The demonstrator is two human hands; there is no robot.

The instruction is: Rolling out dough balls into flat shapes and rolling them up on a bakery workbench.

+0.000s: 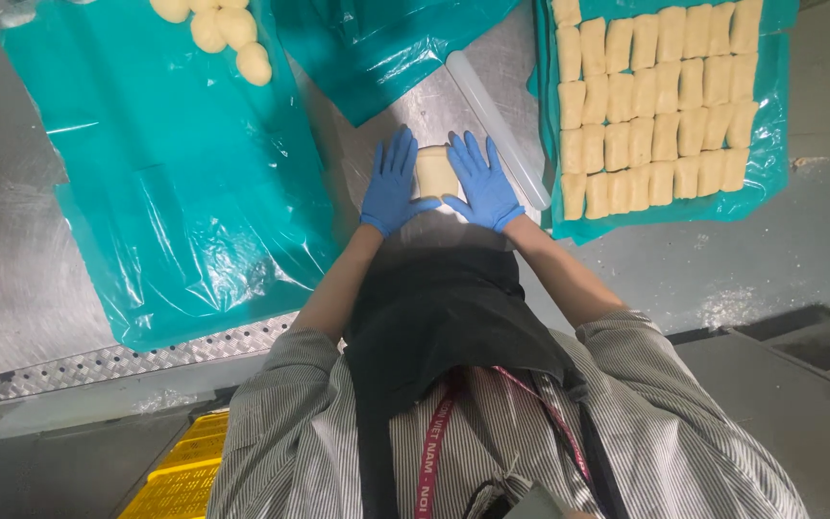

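While both hands are flat on the steel tabletop (434, 106), a small pale rectangular slab of dough (435, 173) sits right between them, pretty much dead centre in the view. The left hand (391, 183) in its blue glove lies open, fingers spread, pressing along the dough's left edge; the right hand (483, 183), also blue-gloved, does the same on the right edge. Neither grip is closed on anything, just palms down and fingers out, touching the dough from both sides. The slab looks only slightly longer than wide, with its long axis running away from the person, toward the top of the frame.

Just beyond the right hand, a white plastic rolling pin (497, 125) lies diagonally, pointing up-left to down-right. To its right, a teal plastic sheet (770, 144) carries neat rows of pale rolled dough pieces (655, 106), all standing lengthwise the same way. On the left, a bigger teal plastic sheet (184, 211) holds a few round dough balls (223, 29) near its far edge. A yellow plastic crate (184, 471) shows low down on the left, below the tabletop edge.
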